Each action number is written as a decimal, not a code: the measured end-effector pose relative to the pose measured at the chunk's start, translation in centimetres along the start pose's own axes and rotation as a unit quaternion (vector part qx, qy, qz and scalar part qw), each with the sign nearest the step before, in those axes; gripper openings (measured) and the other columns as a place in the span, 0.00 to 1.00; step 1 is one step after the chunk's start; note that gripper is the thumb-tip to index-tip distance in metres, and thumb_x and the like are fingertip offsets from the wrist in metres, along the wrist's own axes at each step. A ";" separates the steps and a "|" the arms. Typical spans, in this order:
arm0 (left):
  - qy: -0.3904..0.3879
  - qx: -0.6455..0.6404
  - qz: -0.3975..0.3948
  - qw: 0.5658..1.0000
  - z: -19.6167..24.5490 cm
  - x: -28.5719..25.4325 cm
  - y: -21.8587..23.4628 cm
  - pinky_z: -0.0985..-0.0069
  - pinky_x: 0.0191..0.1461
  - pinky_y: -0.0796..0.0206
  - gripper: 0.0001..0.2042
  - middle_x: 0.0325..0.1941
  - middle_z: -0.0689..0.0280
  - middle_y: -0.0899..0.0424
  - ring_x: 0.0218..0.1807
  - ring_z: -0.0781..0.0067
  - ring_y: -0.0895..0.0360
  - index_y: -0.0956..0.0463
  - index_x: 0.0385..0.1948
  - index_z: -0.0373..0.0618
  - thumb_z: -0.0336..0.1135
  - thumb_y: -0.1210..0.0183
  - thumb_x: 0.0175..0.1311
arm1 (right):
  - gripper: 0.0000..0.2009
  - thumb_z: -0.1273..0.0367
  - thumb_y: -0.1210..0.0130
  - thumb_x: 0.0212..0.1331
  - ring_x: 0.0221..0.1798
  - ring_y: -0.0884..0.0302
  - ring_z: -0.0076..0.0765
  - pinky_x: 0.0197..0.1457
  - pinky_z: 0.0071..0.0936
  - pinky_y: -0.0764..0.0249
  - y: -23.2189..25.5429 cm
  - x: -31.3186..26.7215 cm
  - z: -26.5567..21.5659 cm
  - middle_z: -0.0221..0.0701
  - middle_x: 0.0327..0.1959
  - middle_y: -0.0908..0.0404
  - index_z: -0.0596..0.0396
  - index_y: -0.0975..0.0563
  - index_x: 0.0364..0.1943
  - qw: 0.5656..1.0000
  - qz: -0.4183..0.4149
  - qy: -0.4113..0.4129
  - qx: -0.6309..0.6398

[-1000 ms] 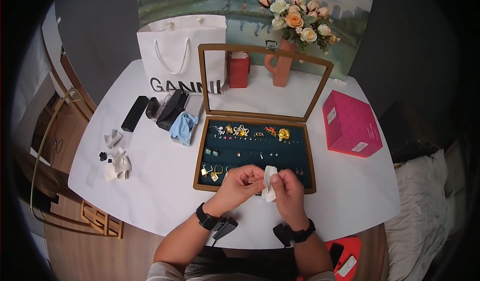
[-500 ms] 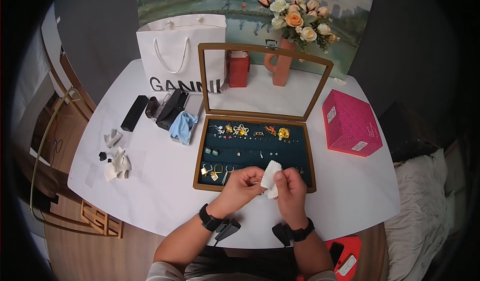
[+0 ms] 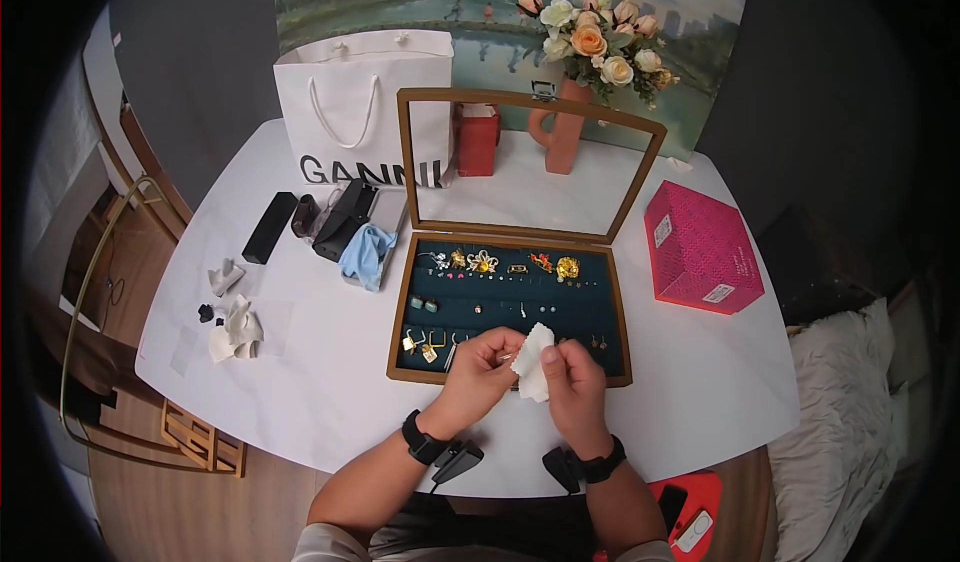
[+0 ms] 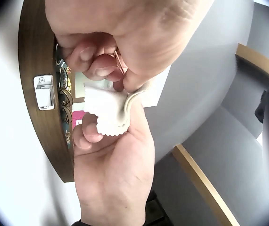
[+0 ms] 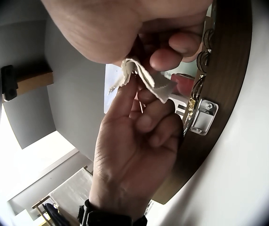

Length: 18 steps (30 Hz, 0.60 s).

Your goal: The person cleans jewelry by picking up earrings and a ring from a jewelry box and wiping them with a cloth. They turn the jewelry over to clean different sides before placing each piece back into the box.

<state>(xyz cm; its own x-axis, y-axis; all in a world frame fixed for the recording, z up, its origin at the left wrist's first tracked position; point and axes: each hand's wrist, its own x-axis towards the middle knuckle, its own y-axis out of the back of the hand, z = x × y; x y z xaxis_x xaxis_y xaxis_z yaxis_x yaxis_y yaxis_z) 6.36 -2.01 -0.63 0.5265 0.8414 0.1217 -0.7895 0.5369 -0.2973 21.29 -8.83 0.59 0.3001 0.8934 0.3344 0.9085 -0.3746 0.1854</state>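
At the frame's lower centre, a white cloth (image 3: 534, 367) is pinched between the right hand's (image 3: 577, 382) thumb and fingers. Beside it, a thin piece (image 4: 120, 62), too small to identify, is clamped by the left hand's (image 3: 478, 370) fingers. An open wooden box (image 3: 412, 374) is partly covered.

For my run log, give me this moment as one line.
left hand: pinches thin metallic piece | right hand: pinches white scalloped cloth | jewelry box: open

Thin piece (image 4: 119, 62), glossy metal, in left grip (image 3: 484, 367); cloth (image 3: 533, 364), matt, in right grip (image 3: 577, 387); case (image 3: 622, 322), smooth wood, beneath.
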 end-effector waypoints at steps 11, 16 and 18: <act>0.033 0.057 -0.025 0.998 0.7 -0.1 0.8 0.87 0.42 0.32 0.03 0.38 0.75 0.18 0.39 0.91 0.25 0.21 0.42 0.39 0.28 0.40 0.75 | 0.16 0.62 0.44 0.77 0.26 0.36 0.14 0.28 0.22 0.37 0.0 0.0 0.0 0.24 0.22 0.28 0.60 0.25 0.33 1.000 -0.009 0.012 -0.006; 0.025 0.067 -0.040 0.997 0.8 -0.2 0.4 0.86 0.38 0.35 0.02 0.35 0.76 0.19 0.37 0.92 0.28 0.21 0.40 0.40 0.27 0.39 0.75 | 0.15 0.62 0.44 0.77 0.27 0.35 0.14 0.29 0.22 0.36 -0.1 0.0 0.3 0.24 0.23 0.27 0.59 0.25 0.33 1.000 0.009 -0.009 -0.005; 0.029 0.092 -0.051 0.994 0.9 -0.2 0.5 0.86 0.38 0.35 0.01 0.35 0.77 0.19 0.36 0.92 0.28 0.21 0.40 0.40 0.26 0.39 0.73 | 0.15 0.63 0.44 0.76 0.27 0.35 0.14 0.29 0.22 0.36 0.0 0.0 0.3 0.23 0.23 0.27 0.59 0.24 0.33 1.000 0.013 -0.017 -0.005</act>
<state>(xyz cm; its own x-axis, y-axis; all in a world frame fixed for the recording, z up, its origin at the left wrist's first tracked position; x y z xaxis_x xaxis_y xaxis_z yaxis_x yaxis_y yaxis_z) 5.53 -1.86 0.05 0.6191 0.7805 0.0866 -0.7731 0.6252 -0.1072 21.41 -8.77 0.28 0.3329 0.8912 0.3081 0.8976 -0.3996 0.1862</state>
